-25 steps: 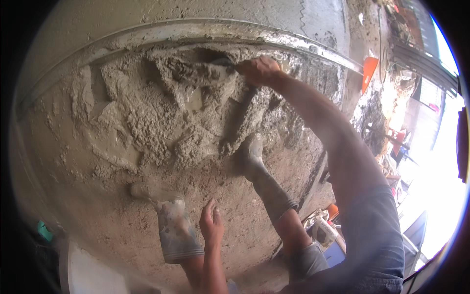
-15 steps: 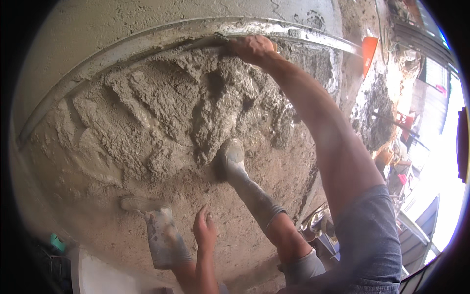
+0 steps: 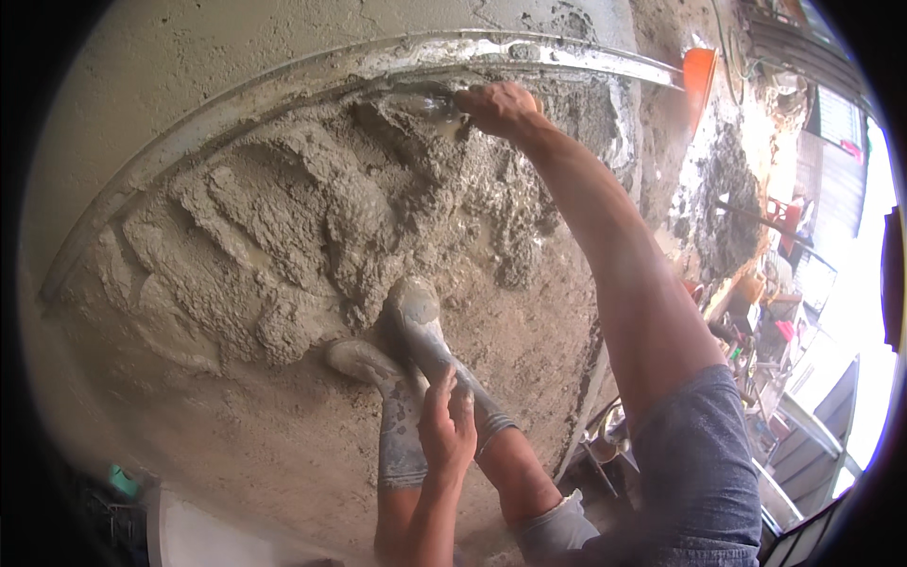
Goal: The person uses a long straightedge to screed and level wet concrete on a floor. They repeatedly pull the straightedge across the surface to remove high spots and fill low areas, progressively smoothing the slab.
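Observation:
My right hand is closed round a trowel, its mud-coated blade lying in wet grey mortar just below a long metal straightedge. The mortar is heaped in rough ridges along the straightedge's lower side, with some watery patches. My left hand is open and empty, held low in front of my two muddy rubber boots, which stand at the mortar's lower edge.
A smooth wet screeded surface lies beyond the straightedge. An orange object stands at the straightedge's right end. Rubble, tools and metal sheeting crowd the bright right side. A pale slab and a green item sit lower left.
My right hand went up to the straightedge with the trowel and is now slightly lower. My left foot and left hand have moved right, towards my right boot.

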### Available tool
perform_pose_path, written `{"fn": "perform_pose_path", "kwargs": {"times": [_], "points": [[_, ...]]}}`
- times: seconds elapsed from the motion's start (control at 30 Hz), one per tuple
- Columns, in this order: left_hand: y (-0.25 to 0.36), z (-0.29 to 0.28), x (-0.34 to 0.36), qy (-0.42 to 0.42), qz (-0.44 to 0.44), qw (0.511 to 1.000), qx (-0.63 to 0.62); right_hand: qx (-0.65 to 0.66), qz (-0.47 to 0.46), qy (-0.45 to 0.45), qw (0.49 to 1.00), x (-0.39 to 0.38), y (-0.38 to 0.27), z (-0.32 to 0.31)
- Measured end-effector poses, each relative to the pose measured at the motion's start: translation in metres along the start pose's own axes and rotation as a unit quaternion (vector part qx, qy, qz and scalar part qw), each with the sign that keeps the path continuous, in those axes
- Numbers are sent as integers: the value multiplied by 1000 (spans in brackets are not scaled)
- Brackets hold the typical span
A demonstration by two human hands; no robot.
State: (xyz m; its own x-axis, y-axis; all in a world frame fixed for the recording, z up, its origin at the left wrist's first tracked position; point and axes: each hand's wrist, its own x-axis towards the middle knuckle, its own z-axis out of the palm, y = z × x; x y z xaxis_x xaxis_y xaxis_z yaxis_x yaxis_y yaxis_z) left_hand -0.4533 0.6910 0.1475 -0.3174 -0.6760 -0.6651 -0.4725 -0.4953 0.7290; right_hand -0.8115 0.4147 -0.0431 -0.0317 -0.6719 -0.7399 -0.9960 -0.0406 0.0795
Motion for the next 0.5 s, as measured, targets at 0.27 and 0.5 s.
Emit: {"fn": "perform_pose_path", "kwargs": {"times": [0.27,0.5], "points": [[0,7,-21,56,12,997,-51,-128,-173,126,968,-108,21,106],[5,22,-26,18,31,997,68,-65,29,189,979,1,91,0]]}}
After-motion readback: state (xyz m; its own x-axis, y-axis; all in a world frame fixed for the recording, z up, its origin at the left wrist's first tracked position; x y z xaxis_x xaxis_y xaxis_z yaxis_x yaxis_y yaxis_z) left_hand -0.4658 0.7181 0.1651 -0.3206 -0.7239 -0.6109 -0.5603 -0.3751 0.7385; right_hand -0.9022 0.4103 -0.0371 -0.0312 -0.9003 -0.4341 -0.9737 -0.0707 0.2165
